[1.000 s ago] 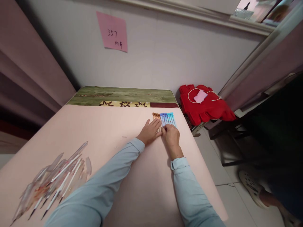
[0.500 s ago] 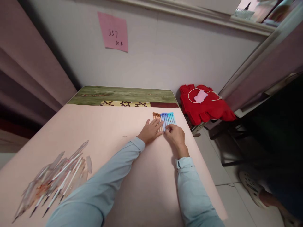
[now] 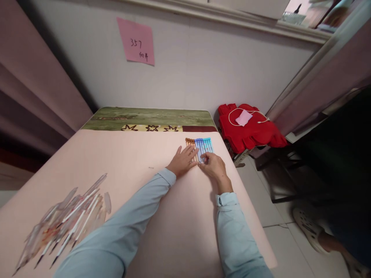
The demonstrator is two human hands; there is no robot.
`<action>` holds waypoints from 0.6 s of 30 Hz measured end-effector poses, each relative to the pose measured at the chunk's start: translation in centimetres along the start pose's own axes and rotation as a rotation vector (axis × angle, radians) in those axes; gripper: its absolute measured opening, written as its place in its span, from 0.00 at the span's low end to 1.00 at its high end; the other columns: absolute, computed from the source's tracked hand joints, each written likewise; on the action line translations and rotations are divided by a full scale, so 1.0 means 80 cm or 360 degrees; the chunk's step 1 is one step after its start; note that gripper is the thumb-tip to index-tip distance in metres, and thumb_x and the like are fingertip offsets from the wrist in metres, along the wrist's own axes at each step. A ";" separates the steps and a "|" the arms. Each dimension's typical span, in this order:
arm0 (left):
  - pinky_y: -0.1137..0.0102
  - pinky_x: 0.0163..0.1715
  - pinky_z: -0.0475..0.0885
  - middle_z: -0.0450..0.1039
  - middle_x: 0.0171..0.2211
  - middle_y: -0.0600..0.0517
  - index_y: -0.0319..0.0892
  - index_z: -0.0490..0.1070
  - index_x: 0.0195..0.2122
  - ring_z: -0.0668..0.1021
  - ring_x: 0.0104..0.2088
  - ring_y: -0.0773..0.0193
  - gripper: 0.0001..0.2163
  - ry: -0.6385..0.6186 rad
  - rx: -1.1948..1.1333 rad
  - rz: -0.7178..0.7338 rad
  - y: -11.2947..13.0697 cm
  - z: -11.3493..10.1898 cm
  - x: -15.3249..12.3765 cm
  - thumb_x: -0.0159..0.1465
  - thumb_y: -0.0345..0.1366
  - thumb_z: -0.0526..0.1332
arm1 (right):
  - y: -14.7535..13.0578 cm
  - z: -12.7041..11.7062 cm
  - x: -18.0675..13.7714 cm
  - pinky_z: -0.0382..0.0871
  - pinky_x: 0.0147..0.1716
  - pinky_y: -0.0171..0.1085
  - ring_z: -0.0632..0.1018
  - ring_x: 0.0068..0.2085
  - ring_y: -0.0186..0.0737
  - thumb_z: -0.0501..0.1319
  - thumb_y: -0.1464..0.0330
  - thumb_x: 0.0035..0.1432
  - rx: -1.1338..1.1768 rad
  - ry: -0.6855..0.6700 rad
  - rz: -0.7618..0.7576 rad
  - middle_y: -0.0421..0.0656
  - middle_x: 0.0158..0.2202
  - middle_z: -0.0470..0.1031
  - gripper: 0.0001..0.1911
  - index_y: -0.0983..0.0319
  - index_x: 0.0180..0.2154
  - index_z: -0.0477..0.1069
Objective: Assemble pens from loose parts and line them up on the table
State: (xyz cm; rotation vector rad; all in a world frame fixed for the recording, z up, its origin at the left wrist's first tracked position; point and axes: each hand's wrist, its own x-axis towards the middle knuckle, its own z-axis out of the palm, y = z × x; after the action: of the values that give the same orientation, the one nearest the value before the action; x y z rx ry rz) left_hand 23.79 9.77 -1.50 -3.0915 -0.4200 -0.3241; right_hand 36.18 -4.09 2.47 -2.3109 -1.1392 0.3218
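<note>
A row of slim capped pens (image 3: 201, 145) lies side by side near the far right of the table, with brown, blue and light-blue caps pointing away from me. My left hand (image 3: 183, 160) rests flat over the brown-capped pens, its fingers stretched out and a little apart. Curled in from the right, my right hand (image 3: 213, 166) has thumb and forefinger pinched at the lower end of a blue-capped pen. The rest of its fingers cover the near ends of the light-blue-capped ones.
A loose pile of white brushes or pens and clear sleeves (image 3: 68, 220) lies at the table's left. Beyond the right edge is a red cushion (image 3: 252, 135) with a white cable and pink paper. A person's shoe (image 3: 308, 229) shows on the floor at right.
My right thumb and fingers have shifted slightly at the near ends of the pens. My left hand stays on the row. The whole view has moved a little.
</note>
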 end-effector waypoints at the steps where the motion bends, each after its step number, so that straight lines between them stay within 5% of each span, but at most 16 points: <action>1: 0.47 0.65 0.53 0.55 0.69 0.43 0.46 0.54 0.69 0.57 0.69 0.51 0.28 0.0003 -0.0001 0.0000 0.000 0.001 0.000 0.71 0.50 0.48 | 0.000 0.000 0.000 0.59 0.31 0.33 0.73 0.33 0.34 0.67 0.63 0.50 -0.0001 -0.0002 0.0008 0.36 0.33 0.76 0.13 0.56 0.40 0.75; 18: 0.47 0.63 0.55 0.57 0.68 0.43 0.49 0.54 0.69 0.58 0.69 0.50 0.27 -0.0037 0.0005 0.0009 0.001 -0.008 0.002 0.71 0.49 0.49 | 0.003 0.001 0.000 0.59 0.33 0.34 0.74 0.36 0.37 0.63 0.72 0.50 -0.0073 0.0025 0.0008 0.37 0.35 0.78 0.15 0.56 0.42 0.75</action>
State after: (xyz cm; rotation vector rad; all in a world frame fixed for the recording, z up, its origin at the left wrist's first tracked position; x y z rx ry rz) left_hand 23.82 9.70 -0.85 -3.0956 -0.4114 -0.2871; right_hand 36.33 -4.20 2.25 -2.3524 -1.1444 0.2821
